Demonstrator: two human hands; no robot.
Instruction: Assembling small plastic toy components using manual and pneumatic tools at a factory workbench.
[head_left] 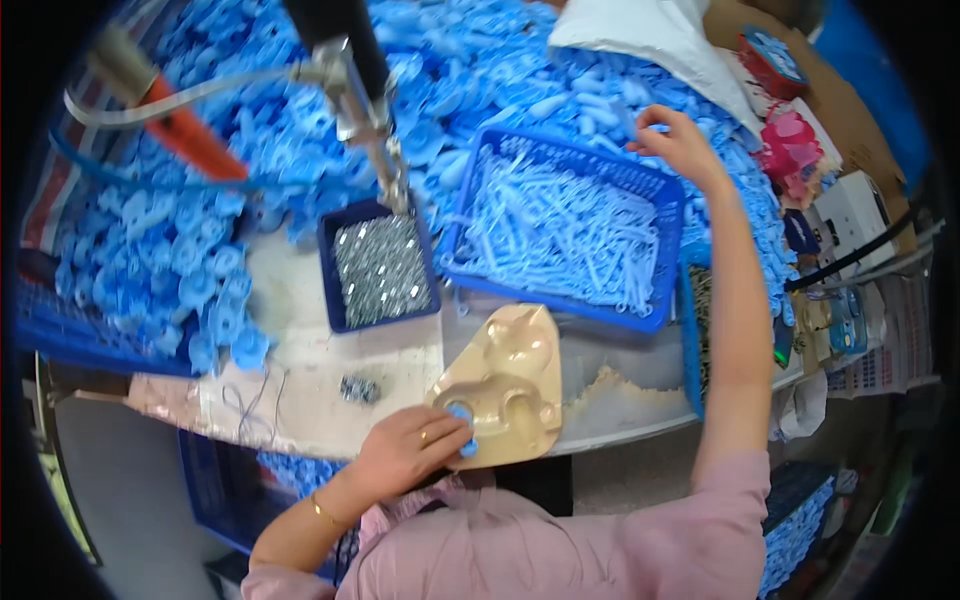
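Note:
My left hand [418, 445] is closed on a small light-blue plastic part [463, 430], pressing it against the left side of a beige moulded fixture [512, 385]. Most of that part is hidden under the fingers. My right arm stretches far forward past the right side of a blue basket. At its end my right hand [675, 145] hovers by a big heap of light-blue plastic parts [480, 75], its fingers curved and apart, with nothing visible in them. The blue basket [657, 322] holds many thin light-blue plastic sticks.
A dark blue tray [329, 290] of shiny metal pieces stands left of the basket, beneath a metal tool [370, 130] hanging from above. An orange-handled tool [185, 125] hangs at the left. A small metal cluster [360, 389] lies near the front edge. A white bag [650, 35] rests on the heap.

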